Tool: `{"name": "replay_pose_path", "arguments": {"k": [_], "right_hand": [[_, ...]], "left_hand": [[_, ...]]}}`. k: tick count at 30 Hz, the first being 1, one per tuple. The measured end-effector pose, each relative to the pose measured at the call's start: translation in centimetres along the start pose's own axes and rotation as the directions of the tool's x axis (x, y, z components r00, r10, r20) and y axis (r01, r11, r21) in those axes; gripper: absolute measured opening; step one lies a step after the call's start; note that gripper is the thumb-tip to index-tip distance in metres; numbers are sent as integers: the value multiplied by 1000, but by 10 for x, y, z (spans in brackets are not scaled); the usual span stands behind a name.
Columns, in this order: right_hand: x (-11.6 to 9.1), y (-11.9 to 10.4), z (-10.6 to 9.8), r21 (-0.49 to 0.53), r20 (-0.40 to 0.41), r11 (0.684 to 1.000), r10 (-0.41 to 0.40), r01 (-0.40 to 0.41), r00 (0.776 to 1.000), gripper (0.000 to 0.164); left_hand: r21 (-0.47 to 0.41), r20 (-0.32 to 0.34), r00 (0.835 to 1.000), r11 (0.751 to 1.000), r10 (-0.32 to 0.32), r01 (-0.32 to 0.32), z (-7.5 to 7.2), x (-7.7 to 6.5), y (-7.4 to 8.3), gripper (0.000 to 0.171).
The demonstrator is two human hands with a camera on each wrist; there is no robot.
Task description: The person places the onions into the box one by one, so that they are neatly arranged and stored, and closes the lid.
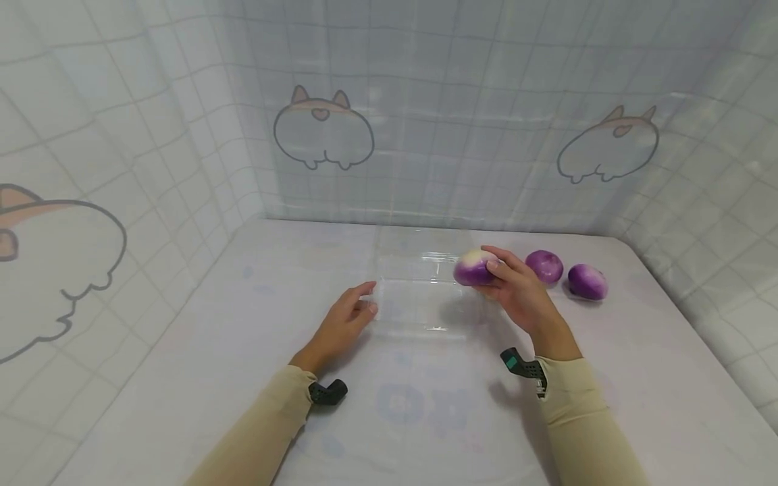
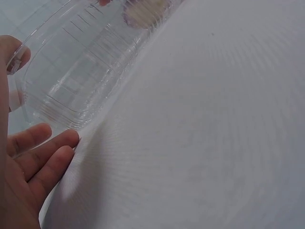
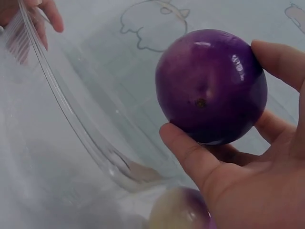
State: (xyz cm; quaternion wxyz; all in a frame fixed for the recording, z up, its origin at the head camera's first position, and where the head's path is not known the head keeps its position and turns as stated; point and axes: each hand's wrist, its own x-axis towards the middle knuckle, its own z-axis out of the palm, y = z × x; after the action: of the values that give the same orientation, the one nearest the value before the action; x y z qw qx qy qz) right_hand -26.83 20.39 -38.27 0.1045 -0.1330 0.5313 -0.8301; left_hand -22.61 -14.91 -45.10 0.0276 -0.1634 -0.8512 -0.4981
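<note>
My right hand (image 1: pixel 516 291) holds a shiny, round purple-and-white vegetable (image 1: pixel 475 268) above the right end of a clear plastic container (image 1: pixel 419 304). In the right wrist view, fingers and thumb span the sides of its dark purple end, which bears a small brown scar. Below it shows another pale-and-purple vegetable (image 3: pixel 178 210); through the plastic, the left wrist view shows a similar one (image 2: pixel 145 12). Whether it lies inside the container I cannot tell. At the container's left end, my left hand (image 1: pixel 343 324) pinches the rim, its other fingers beside the wall.
Two more purple vegetables, one rounder (image 1: pixel 545 267) and one oval (image 1: pixel 587 282), lie on the white-covered table (image 1: pixel 243 337) right of the container. Tiled-pattern sheeting (image 1: pixel 462 135) with cartoon drawings encloses the back and sides.
</note>
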Motion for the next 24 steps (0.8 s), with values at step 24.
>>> {"name": "replay_pose_path", "arguments": {"k": [24], "right_hand": [[13, 13, 22, 5, 23, 998, 67, -67, 997, 53]], "left_hand": [[-5, 6, 1000, 1000, 7, -7, 0, 1, 0, 54]]}}
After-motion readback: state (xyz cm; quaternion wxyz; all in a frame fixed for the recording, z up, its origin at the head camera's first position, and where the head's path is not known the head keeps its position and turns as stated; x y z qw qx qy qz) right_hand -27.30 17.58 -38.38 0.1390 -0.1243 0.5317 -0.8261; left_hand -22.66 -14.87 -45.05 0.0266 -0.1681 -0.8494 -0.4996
